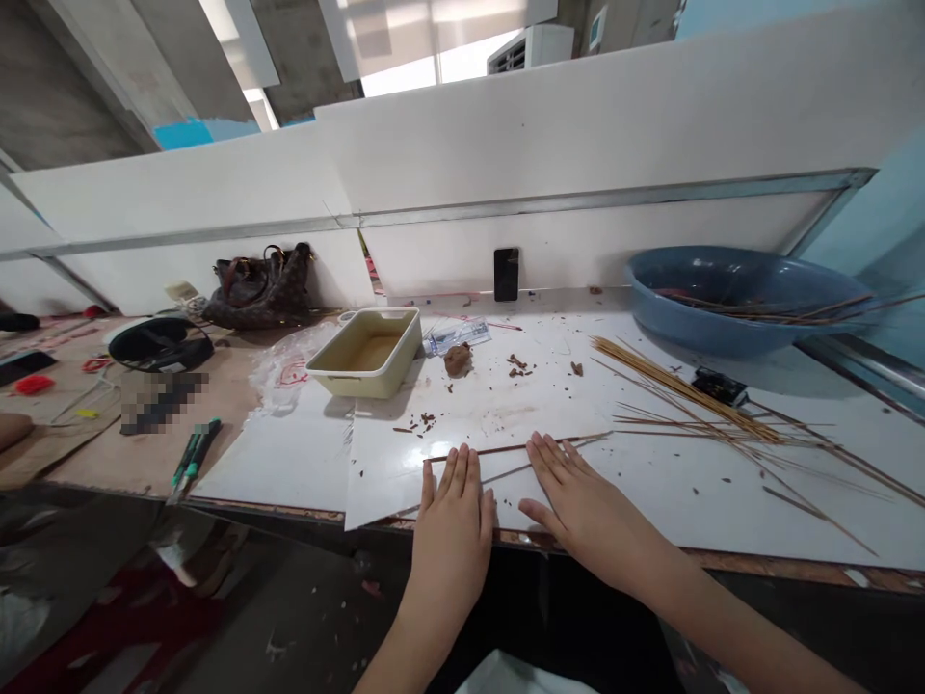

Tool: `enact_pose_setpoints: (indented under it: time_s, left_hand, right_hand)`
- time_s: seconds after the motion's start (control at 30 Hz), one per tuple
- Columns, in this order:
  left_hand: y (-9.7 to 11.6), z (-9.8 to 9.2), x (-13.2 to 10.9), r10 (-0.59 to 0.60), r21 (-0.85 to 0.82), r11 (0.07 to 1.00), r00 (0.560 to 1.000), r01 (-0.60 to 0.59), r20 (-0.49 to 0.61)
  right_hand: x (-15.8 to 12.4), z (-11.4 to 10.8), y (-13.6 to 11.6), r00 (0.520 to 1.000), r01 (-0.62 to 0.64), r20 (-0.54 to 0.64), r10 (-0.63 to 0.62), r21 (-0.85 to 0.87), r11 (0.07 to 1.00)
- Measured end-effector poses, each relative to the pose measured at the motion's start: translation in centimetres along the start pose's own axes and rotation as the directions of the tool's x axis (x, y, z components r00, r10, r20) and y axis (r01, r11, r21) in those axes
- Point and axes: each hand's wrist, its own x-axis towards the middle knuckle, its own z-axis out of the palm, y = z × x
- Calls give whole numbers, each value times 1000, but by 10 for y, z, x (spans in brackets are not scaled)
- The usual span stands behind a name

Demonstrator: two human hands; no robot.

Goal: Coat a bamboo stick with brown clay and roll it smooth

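My left hand (452, 516) lies palm down near the table's front edge, fingers straight, their tips on a thin stick coated in brown paste (504, 449). Flat on the same stick, farther right, are the stretched fingers of my right hand (578, 496), thumb apart. The stick's brown end pokes out left of my left hand; a paler thin end runs out to the right. Between the hands a thin grey strip (506, 472) crosses the white board. Beyond them sit a brown clay-like lump (457, 360) and scattered brown crumbs (518, 366).
A bundle of thin sticks (672, 381) lies right, beside a small black object (720, 387). Behind it stands a blue basin (729, 328) with sticks inside. A cream tub (354, 384) stands left; a phone (507, 274) leans at the back. Pliers (194, 458) and a handbag (264, 289) are farther left.
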Motion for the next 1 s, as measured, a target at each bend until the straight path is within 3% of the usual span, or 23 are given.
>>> enact_pose_setpoints:
  time_s: [0.23,0.3,0.5,0.77,1.0]
  left_hand:
    - [2,-11,42,-94,-7,995,994,95,50]
    - [1,-10,36,-80,-6,997,996,80,25]
    - [-5,2,-8,-4,8,1000,1000,4,-2]
    - [-8,-12,35,-89,-20,996,994,91,59]
    - [-12,-2,-3,-27,-4,1000,1000,27,8]
  right_hand:
    - [45,-11,16,997,-12,74,12,-7,1000]
    - [40,-8,14,999,-14,45,14,-7,1000]
    - [-7,6,5,1000,-13,-17,12,-25,1000]
    - [36,-9,21,998,-16,66,16,5,1000]
    - [-4,4,13,1000,-28,5,28,-17,999]
